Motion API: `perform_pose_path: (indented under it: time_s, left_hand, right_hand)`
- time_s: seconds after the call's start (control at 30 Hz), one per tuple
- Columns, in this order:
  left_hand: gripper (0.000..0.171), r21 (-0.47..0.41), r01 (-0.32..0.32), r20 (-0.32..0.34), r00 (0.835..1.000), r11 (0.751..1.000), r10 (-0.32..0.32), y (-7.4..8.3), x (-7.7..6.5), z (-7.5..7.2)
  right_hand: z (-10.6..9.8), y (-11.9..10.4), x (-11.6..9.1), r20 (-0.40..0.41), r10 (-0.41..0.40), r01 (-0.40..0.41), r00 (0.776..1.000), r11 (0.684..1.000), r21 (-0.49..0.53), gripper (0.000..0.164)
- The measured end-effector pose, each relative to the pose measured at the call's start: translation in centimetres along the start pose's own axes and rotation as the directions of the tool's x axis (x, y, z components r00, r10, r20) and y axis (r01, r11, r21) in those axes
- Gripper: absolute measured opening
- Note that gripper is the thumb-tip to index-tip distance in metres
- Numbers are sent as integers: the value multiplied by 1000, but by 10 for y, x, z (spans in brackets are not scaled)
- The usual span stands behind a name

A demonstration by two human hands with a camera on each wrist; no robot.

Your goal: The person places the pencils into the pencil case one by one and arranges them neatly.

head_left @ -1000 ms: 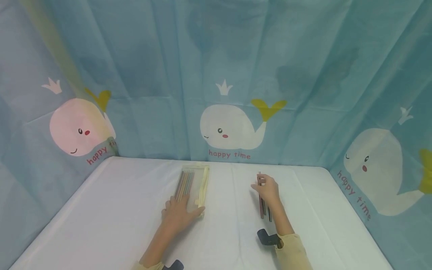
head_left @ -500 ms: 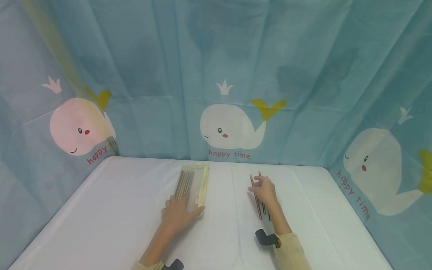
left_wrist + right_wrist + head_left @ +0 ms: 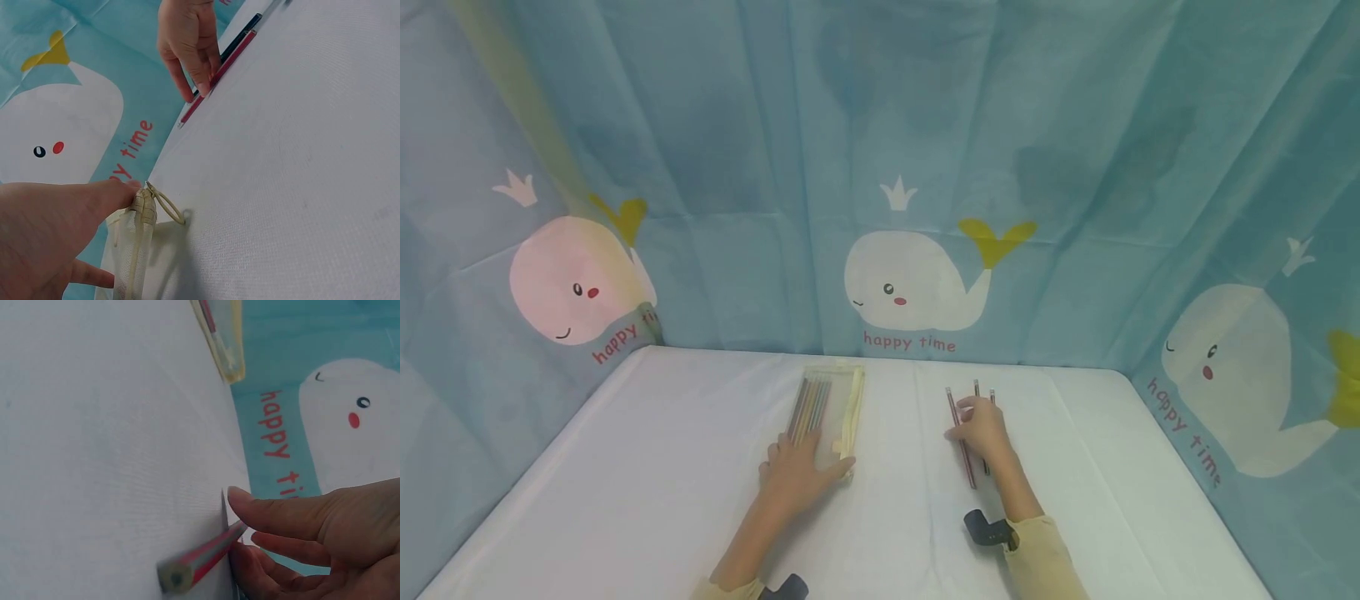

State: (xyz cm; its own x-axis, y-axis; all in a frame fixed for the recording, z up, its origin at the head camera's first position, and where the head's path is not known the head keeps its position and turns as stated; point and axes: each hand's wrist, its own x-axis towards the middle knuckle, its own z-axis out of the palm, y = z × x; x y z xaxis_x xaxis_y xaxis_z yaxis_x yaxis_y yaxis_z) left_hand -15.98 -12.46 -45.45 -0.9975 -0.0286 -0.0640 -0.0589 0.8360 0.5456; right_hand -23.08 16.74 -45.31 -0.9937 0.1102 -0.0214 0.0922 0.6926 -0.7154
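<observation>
A see-through mesh pencil case (image 3: pixel 853 400) with a pale yellow zipper edge lies left of centre on the table. Several coloured pencils (image 3: pixel 812 404) show inside it. Across its near end rests my left hand (image 3: pixel 796 477), fingers spread, the thumb touching the zipper edge (image 3: pixel 142 212) in the left wrist view. To the right, my right hand (image 3: pixel 987 429) pinches a red striped pencil (image 3: pixel 209 556) between thumb and fingers. Beside it, partly hidden under that hand, lie two dark pencils, one dark pencil (image 3: pixel 976 388) and another pencil (image 3: pixel 992 395).
A white cloth (image 3: pixel 895 533) covers the table. A blue curtain (image 3: pixel 737 275) with printed whales hangs at the back and along both sides. Between the case and the loose pencils is a stretch of white cloth.
My right hand has moved left, carrying the red pencil away from the two dark ones, which stay in place. The left hand and the pencil case have not moved.
</observation>
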Motion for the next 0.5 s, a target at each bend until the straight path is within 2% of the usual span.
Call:
perform_pose_path:
  time_s: [0.3,0.5]
  left_hand:
    - [93,6,-4,1,1000,1000,4,1,0,-1]
    - [92,6,-4,1,1000,1000,4,0,0,0]
  right_hand:
    - [7,2,1,12,-18,18,1000,999,-42,45]
    - [6,4,5,40,15,-15,999,1000,-4,40]
